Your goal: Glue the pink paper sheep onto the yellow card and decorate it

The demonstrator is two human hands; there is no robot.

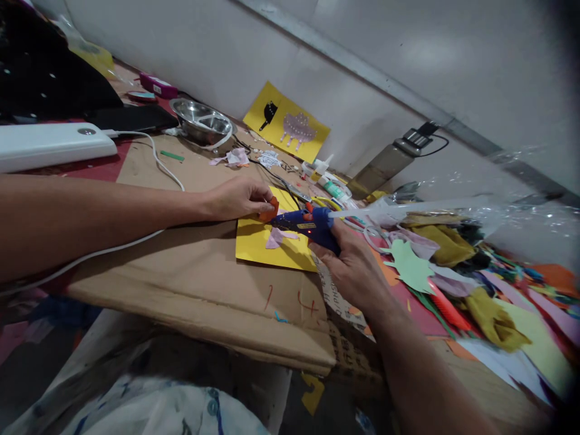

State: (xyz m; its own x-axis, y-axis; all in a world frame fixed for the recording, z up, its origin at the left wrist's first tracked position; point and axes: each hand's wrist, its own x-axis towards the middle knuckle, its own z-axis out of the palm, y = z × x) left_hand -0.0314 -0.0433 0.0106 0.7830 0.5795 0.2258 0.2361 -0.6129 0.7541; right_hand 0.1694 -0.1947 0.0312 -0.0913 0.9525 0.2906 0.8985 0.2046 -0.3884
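Note:
My left hand [244, 198] pinches a small orange-red piece [270, 209], perhaps felt or paper, above a yellow card [254, 244]. In my right hand [347, 260] is a blue hot glue gun [301, 222], its fingers wrapped round the handle. The nozzle points left and is close to the orange-red piece; whether they touch I cannot tell. A long whitish glue stick [362, 211] juts from the back of the gun, and a small red light glows on its body. Beneath the gun, a pale purple cut-out [278, 238] lies on the yellow card.
Cardboard [203, 260] covers the table. A steel bowl [199, 121], a white power strip [54, 145] and its cable lie left. A decorated yellow card [290, 124] leans on the wall near a grey bottle [385, 163]. Felt and paper scraps [412, 263] crowd the right.

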